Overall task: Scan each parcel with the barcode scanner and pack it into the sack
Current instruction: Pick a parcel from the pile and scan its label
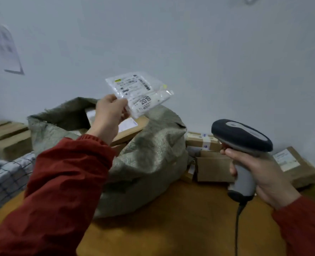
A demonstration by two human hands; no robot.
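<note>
The left grip [110, 113] pinches a thin white plastic parcel [138, 93] by its lower left corner, thumb and curled fingers closed on the film, and holds it up in the air just above the open mouth of the grey woven sack [147, 159]. The sack stands slumped on the wooden tabletop [171, 228] and already has a cardboard box [129, 130] showing inside it. The right grip [260, 174] is wrapped round the handle of the barcode scanner [241, 137], with its dark head turned up and left toward the parcel but well apart from it. The barcode strip [143, 84] sits near the packet's upper edge and faces the wearer, tilted. This looks like the scan step, with packing to follow. The main risk is a missed read: the label lies at an angle to the scanner's nose, and the glossy, wrinkled film could throw glare across the bars. A corner pinch on so limp a packet may also let it droop or slip, and because it hangs right over the sack it would drop in unscanned. The scanner's cable [237, 228] trails off the tabletop's near edge, so a wide swing might drag it taut. Brown boxes [214, 169] are stacked just beside the sack on the right.
</note>
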